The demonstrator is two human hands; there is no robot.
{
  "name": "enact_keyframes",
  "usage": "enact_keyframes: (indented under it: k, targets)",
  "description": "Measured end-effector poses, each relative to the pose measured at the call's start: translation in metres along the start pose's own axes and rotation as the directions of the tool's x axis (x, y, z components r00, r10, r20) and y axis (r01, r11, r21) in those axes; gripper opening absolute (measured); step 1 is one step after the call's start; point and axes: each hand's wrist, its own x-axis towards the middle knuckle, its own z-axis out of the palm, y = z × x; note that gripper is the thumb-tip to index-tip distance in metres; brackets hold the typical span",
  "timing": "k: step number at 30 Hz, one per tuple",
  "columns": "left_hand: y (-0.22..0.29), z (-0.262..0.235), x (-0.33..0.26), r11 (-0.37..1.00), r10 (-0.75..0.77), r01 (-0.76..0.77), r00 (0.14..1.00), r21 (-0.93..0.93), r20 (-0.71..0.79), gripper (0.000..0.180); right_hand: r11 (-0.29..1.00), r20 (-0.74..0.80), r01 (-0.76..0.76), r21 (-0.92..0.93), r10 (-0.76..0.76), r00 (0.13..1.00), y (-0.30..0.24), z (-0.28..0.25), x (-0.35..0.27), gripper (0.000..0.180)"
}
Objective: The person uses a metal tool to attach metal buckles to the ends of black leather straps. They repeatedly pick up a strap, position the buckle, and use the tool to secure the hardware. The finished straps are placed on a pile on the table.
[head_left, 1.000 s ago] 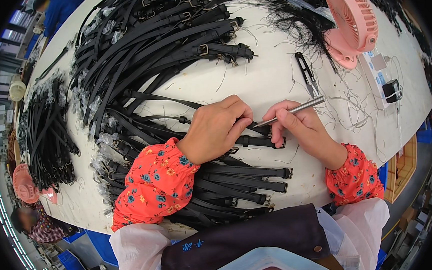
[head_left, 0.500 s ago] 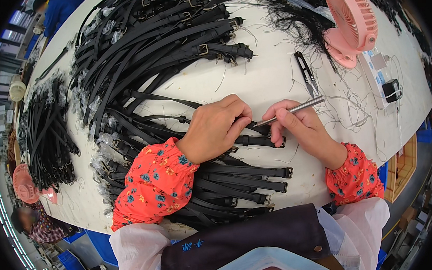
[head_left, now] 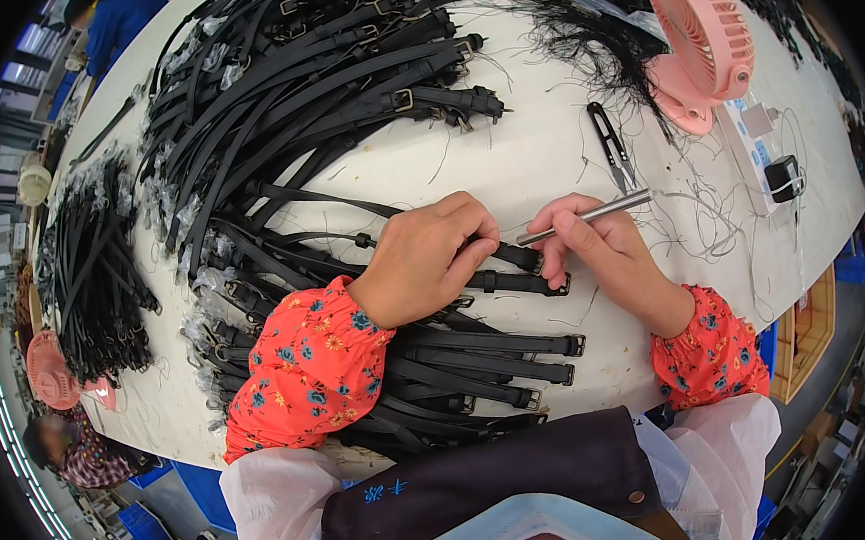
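Note:
My left hand (head_left: 421, 259) is closed in a pinch on a thin black belt (head_left: 520, 257), whose end with a metal buckle sticks out to the right. My right hand (head_left: 604, 250) grips a slim silver pen-like metal tool (head_left: 613, 204), its tip pointing left, just above the belt. The lower fingers of that hand are at the buckle end. A thin pale cord seems to lead off the tool's rear. Under and in front of my hands lie several more black belts (head_left: 488, 340), their buckles toward the right.
A big heap of black belts (head_left: 295, 90) covers the far left; another bundle (head_left: 102, 267) lies beyond it. Black thread snips (head_left: 612, 147), a pink fan (head_left: 703, 58), loose threads and a white power strip (head_left: 747, 152) occupy the table's right. Two people are at the left.
The tool's tip has shifted slightly up and right, off the belt. The belt's buckle end shows more clearly now. Both hands have hardly moved.

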Motion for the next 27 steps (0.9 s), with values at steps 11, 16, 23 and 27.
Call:
enact_keyframes:
  k: [11,16,23,27]
  targets:
    - [0.000,-0.001,0.000,0.999,-0.002,0.003,1.000,-0.045,0.022,0.004,1.000,0.001,-0.021,0.013,0.021,1.000,-0.003,0.001,-0.001,0.039]
    - [-0.006,0.004,0.000,0.957,-0.141,0.111,0.985,-0.268,-0.096,0.005,1.000,-0.009,0.012,0.026,-0.012,1.000,0.001,0.001,0.000,0.039]
    - [-0.009,-0.014,-0.008,0.997,0.051,-0.058,0.991,0.052,0.122,0.008,0.974,-0.034,0.210,-0.085,-0.213,0.976,0.005,0.005,-0.001,0.032]
    - [0.000,-0.034,-0.010,0.980,-0.082,0.167,0.830,-0.106,0.552,0.014,0.927,0.215,0.290,-0.237,-0.241,0.946,-0.003,0.008,-0.004,0.026]
